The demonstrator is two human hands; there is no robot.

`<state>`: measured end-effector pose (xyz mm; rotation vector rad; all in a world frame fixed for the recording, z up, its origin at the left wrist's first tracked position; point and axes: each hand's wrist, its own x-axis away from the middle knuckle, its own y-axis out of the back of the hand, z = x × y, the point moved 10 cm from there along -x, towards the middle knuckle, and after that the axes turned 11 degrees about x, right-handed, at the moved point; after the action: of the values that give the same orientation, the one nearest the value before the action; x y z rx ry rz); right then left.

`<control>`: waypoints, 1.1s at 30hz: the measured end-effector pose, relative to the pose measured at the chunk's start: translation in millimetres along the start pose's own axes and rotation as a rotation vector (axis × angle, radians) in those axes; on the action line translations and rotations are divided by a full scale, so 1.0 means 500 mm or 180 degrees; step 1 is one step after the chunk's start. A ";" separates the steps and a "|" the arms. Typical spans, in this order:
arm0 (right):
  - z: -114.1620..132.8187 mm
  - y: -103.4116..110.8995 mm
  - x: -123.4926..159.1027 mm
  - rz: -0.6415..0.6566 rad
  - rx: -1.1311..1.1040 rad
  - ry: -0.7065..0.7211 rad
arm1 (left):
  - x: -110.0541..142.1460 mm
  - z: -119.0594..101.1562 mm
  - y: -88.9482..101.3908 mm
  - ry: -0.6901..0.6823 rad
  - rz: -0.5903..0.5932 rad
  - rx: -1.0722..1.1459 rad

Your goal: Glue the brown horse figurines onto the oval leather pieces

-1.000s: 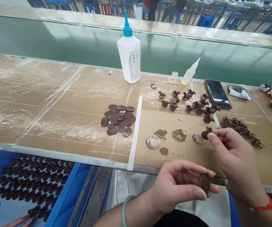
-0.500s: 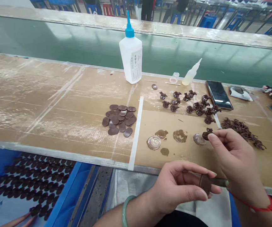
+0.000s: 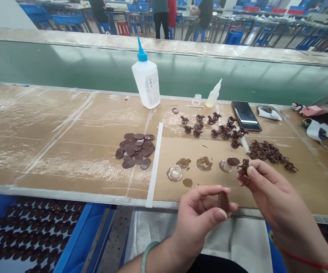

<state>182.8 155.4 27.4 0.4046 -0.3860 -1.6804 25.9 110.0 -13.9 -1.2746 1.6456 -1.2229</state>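
My left hand (image 3: 202, 218) is closed on a brown oval disc (image 3: 223, 203), held on edge between thumb and fingers above the table's front edge. Just right of it, my right hand (image 3: 269, 189) pinches a small dark brown horse figurine (image 3: 243, 168); the fingertips partly cover it. On the table behind that figurine, another brown oval (image 3: 233, 162) touches a clear round piece (image 3: 225, 165). A clear round dish (image 3: 175, 173) sits on the cardboard farther left, beside wet brown patches (image 3: 204, 163). Loose brown figurines (image 3: 269, 153) lie heaped beyond my right hand.
Left of a white tape strip (image 3: 154, 167) is a pile of brown ovals (image 3: 135, 149). Several figurines on bases (image 3: 223, 131) stand farther back, near a phone (image 3: 246, 115), a small bottle (image 3: 213, 94) and a large blue-capped bottle (image 3: 147, 83). A blue bin (image 3: 77, 237) holds rows of pieces.
The view has tilted up. My right hand has drawn back from the clear round piece towards my left hand, holding the figurine. A brown oval now shows uncovered beside the clear piece.
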 end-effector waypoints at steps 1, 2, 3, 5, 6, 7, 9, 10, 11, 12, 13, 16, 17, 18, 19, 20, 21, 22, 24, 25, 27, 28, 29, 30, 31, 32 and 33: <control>0.001 -0.013 0.009 0.0149 -0.0272 -0.0065 | -0.001 -0.007 -0.002 -0.0103 -0.0034 -0.0091; 0.002 -0.028 0.020 0.0327 -0.0564 -0.0156 | -0.001 -0.012 -0.005 -0.0197 -0.0061 -0.0180; 0.004 -0.044 0.032 0.0503 -0.0855 -0.0255 | -0.001 -0.017 -0.009 -0.0280 -0.0084 -0.0261; 0.011 -0.069 0.056 0.0777 -0.1329 -0.0399 | 0.000 -0.023 -0.015 -0.0410 -0.0127 -0.0383; 0.016 -0.075 0.066 0.0844 -0.1455 -0.0406 | 0.001 -0.025 -0.017 -0.0460 -0.0154 -0.0442; 0.021 -0.077 0.074 0.0863 -0.1536 -0.0387 | 0.003 -0.027 -0.018 -0.0508 -0.0179 -0.0499; 0.027 -0.074 0.085 0.0816 -0.1606 -0.0311 | 0.006 -0.028 -0.022 -0.0577 -0.0176 -0.0606; 0.029 -0.071 0.089 0.0792 -0.1601 -0.0272 | 0.008 -0.029 -0.024 -0.0610 -0.0159 -0.0652; 0.029 -0.068 0.092 0.0774 -0.1578 -0.0243 | 0.010 -0.030 -0.027 -0.0640 -0.0129 -0.0684; 0.029 -0.066 0.095 0.0756 -0.1545 -0.0218 | 0.011 -0.030 -0.029 -0.0662 -0.0100 -0.0702; 0.029 -0.063 0.098 0.0740 -0.1512 -0.0202 | 0.013 -0.031 -0.030 -0.0684 -0.0077 -0.0717; 0.035 -0.054 0.106 0.0654 -0.1406 -0.0113 | 0.017 -0.033 -0.034 -0.0738 -0.0025 -0.0775; 0.039 -0.051 0.109 0.0626 -0.1364 -0.0064 | 0.018 -0.033 -0.035 -0.0743 -0.0007 -0.0793; 0.045 -0.048 0.112 0.0608 -0.1308 -0.0010 | 0.019 -0.034 -0.037 -0.0753 0.0008 -0.0809; 0.051 -0.046 0.114 0.0583 -0.1237 0.0053 | 0.021 -0.035 -0.039 -0.0768 0.0025 -0.0822; 0.057 -0.044 0.117 0.0559 -0.1155 0.0118 | 0.022 -0.036 -0.040 -0.0784 0.0038 -0.0830; 0.062 -0.042 0.119 0.0532 -0.1072 0.0172 | 0.023 -0.037 -0.041 -0.0803 0.0045 -0.0841; 0.068 -0.040 0.120 0.0504 -0.0995 0.0235 | 0.024 -0.039 -0.042 -0.0825 0.0050 -0.0855; 0.077 -0.038 0.123 0.0458 -0.0883 0.0338 | 0.027 -0.042 -0.043 -0.0872 0.0044 -0.0890; 0.080 -0.038 0.124 0.0441 -0.0849 0.0380 | 0.028 -0.043 -0.043 -0.0892 0.0038 -0.0909; 0.085 -0.038 0.126 0.0416 -0.0792 0.0448 | 0.029 -0.044 -0.041 -0.0920 0.0016 -0.0944; 0.087 -0.038 0.127 0.0415 -0.0760 0.0472 | 0.029 -0.044 -0.040 -0.0927 0.0002 -0.0957; 0.088 -0.039 0.128 0.0411 -0.0730 0.0489 | 0.030 -0.045 -0.039 -0.0935 -0.0013 -0.0968; 0.090 -0.039 0.128 0.0413 -0.0703 0.0500 | 0.030 -0.045 -0.038 -0.0946 -0.0024 -0.0973; 0.091 -0.040 0.129 0.0413 -0.0684 0.0498 | 0.029 -0.046 -0.037 -0.0960 -0.0038 -0.0975; 0.092 -0.039 0.129 0.0413 -0.0675 0.0496 | 0.029 -0.046 -0.037 -0.0972 -0.0054 -0.0976; 0.094 -0.039 0.129 0.0420 -0.0665 0.0494 | 0.029 -0.047 -0.037 -0.0980 -0.0067 -0.0976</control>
<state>134.7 95.4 56.3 0.3440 -0.1182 -1.5315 6.1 100.7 11.0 -1.5816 1.6322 -0.7554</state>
